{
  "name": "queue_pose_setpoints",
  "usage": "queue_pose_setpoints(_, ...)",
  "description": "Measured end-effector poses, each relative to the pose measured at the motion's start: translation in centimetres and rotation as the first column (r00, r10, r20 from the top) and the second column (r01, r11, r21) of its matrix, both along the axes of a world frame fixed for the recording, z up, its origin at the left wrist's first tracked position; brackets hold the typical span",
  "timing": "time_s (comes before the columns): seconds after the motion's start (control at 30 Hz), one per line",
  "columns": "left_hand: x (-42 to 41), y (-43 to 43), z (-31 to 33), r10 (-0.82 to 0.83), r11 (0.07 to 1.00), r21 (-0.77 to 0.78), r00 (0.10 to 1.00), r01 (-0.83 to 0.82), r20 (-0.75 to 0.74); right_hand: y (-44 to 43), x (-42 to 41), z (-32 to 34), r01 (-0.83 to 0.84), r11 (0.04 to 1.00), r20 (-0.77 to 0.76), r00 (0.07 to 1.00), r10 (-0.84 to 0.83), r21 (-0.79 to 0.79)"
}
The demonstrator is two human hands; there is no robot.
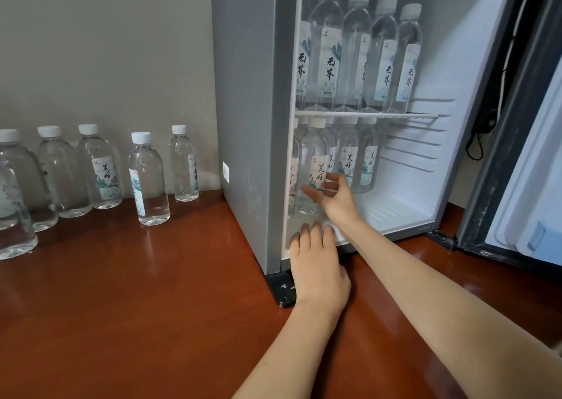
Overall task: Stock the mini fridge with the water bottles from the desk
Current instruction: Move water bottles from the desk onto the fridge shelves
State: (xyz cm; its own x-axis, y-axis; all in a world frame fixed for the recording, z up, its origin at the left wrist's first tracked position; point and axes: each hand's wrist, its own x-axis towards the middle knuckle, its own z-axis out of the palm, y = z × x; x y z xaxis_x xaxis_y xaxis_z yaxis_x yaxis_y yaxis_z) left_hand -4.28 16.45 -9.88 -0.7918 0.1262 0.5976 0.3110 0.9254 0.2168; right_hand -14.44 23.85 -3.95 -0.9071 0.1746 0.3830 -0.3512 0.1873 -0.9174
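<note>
Grey wall [106,48], glossy red-brown desk [137,307], blk cables [486,121] rt

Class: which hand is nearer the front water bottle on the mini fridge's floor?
Right. The right hand is up against the front water bottle at its label. The left hand rests lower, on the mini fridge's bottom front edge.
</note>
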Motion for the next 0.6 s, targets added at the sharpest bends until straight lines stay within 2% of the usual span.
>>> queue_pose_setpoints(0.27,0.47,-0.13,-0.12,-0.012,1.0,0.006,1.0,0.012,-0.013,0.76,0.48,-0.05,-0.079,0.99,0.019,0.996,0.082,-0.118)
queue_pose_setpoints(0.6,1.07,-0.53,-0.39,-0.056,0.998,0.033,0.995,0.059,-0.078,0.4,0.9,-0.12,-0.062,0.995,0.007,0.998,0.063,-0.081)
